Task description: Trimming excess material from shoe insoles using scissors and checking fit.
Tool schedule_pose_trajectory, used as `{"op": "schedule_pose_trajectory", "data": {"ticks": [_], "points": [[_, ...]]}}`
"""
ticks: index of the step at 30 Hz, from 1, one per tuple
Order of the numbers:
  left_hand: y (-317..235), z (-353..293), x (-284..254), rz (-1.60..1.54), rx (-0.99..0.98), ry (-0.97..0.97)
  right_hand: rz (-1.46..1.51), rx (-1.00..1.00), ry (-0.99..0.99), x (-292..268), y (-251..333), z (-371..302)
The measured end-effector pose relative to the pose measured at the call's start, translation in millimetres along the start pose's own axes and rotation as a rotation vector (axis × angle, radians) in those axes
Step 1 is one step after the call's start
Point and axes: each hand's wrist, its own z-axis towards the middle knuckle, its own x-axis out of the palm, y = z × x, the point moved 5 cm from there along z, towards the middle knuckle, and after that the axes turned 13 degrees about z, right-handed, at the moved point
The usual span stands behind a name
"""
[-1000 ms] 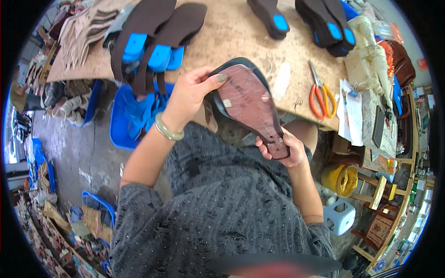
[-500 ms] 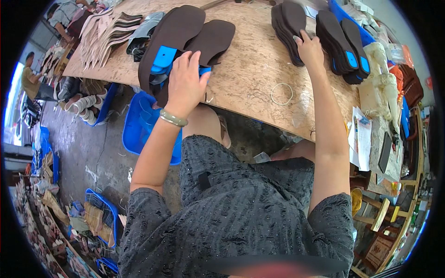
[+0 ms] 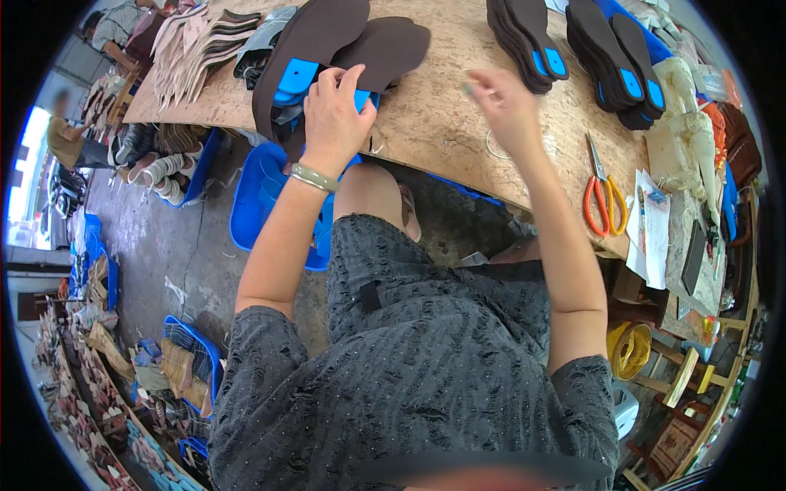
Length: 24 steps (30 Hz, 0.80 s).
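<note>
My left hand [image 3: 336, 119], with a pale bangle at the wrist, rests on a pile of dark brown shoe insoles [image 3: 315, 33] at the table's near left edge. Its bent fingers are apart and lie beside bright blue heel pads [image 3: 296, 78]; the undersides of the fingers are hidden. My right hand [image 3: 508, 110] hovers over the bare wood in the middle, its fingers smeared by motion. Beyond it lies a fanned stack of brown insoles [image 3: 520, 37] with two blue pads showing. Further right are more insole stacks [image 3: 602, 49], also with blue pads.
Scissors [image 3: 604, 192] with red and orange handles lie near the right edge of the wooden table [image 3: 446, 123]. Pale layered pieces [image 3: 184, 49] sit at the far left. Blue bins [image 3: 246, 217] stand on the floor. Another person [image 3: 65, 135] is far left.
My right hand has left the insole stack and come left and nearer; blue pads now show there. My left fingers have bent more. The scissors have come into sight.
</note>
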Motion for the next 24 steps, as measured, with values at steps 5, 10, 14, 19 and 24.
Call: {"op": "schedule_pose_trajectory", "data": {"ticks": [5,10,14,19,24], "points": [[-57.2,-35.3,-40.0,-0.128,0.059,-0.123,0.979,0.556,-0.086,43.1,10.4,-32.7],[-101.9,-63.5,-69.9,-0.628,0.070,0.034,1.093,0.286,-0.314,9.3,10.1,-56.3],[-95.3,-44.4,-22.0,-1.230,-0.308,0.441,0.970,0.392,-0.269,-12.7,18.8,-88.7],[-122.7,-47.3,-8.0,-1.402,-0.307,0.466,0.800,0.423,-0.235,-32.0,16.4,-108.9],[-124.5,-51.3,-1.8,-1.619,-0.364,0.450,0.892,0.566,-0.225,-41.1,10.5,-116.1]]}}
